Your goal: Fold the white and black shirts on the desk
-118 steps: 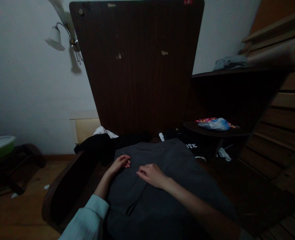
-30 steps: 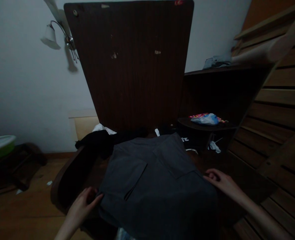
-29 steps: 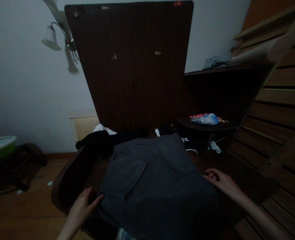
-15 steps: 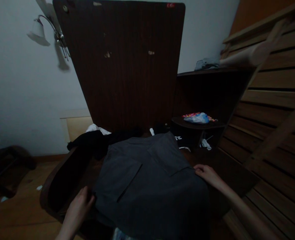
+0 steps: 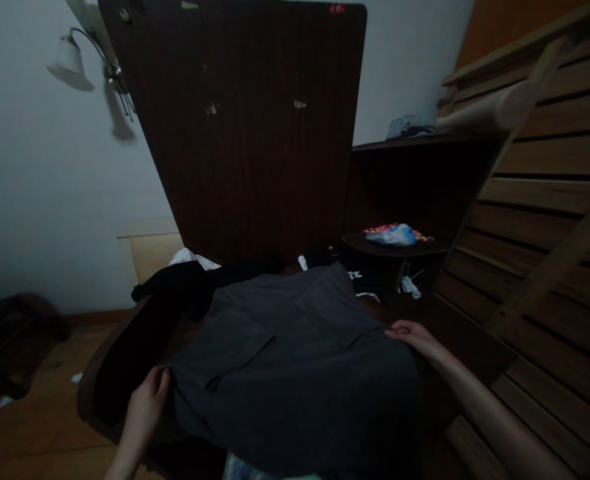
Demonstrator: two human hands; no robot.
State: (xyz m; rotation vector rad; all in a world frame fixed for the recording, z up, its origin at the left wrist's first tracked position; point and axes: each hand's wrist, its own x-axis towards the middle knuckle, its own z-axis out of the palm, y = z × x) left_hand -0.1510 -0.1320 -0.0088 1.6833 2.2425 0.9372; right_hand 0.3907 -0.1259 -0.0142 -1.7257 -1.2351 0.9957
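A dark grey garment with a flap pocket lies spread over a dark wooden table in front of me. My left hand grips its left edge, fingers curled round the cloth. At the right edge my right hand pinches the fabric, the arm reaching in from the lower right. The cloth is stretched between the two hands. The room is dim.
Black clothes and a white cloth are heaped behind the garment. A tall dark board stands against the wall. A colourful bag lies on a small round shelf. Wooden slats rise at the right; a wall lamp hangs upper left.
Both hands left the middle of the garment and took hold of its side edges. In the last half second my left hand pulled its edge further left, widening the cloth.
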